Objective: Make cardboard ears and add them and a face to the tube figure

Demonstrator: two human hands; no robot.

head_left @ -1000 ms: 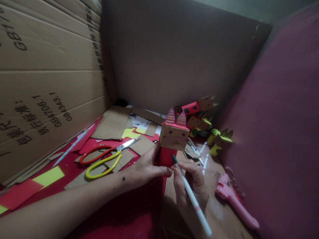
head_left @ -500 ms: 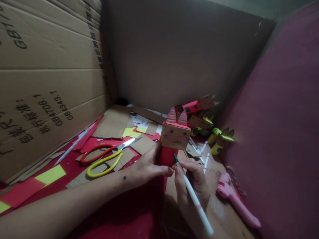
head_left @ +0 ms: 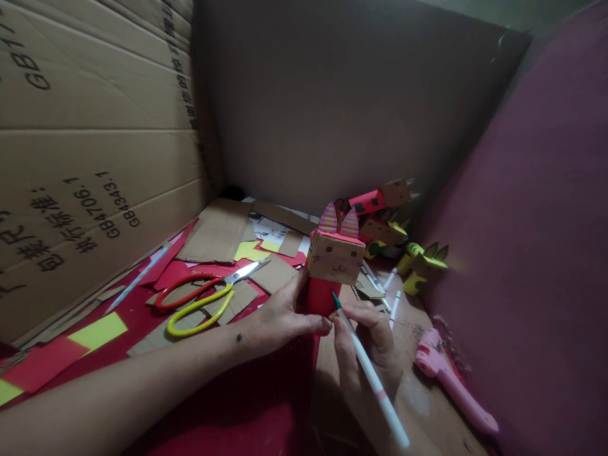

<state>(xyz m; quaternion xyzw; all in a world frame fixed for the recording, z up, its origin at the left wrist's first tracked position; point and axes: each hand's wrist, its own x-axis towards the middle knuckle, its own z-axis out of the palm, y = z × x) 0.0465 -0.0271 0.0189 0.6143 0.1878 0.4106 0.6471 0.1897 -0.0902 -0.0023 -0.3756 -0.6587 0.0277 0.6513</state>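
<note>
A cardboard cat figure stands upright in front of me, with a drawn face, striped pink ears and a red paper body. My left hand is closed round the side and base of that red body. Between the thumb and fingers of my right hand is a white marker pen, its green tip at the front of the red body. Whether the tip touches the paper I cannot tell. Scissors with one red and one yellow handle lie open to the left of my left hand.
A large cardboard box walls the left side. Cardboard scraps and yellow paper lie on the red surface. Behind are more paper figures and several markers. A pink glue gun lies at right.
Almost nothing differs. The whole view has shifted very slightly; both hands keep their hold, and the pen tip stays at the red body.
</note>
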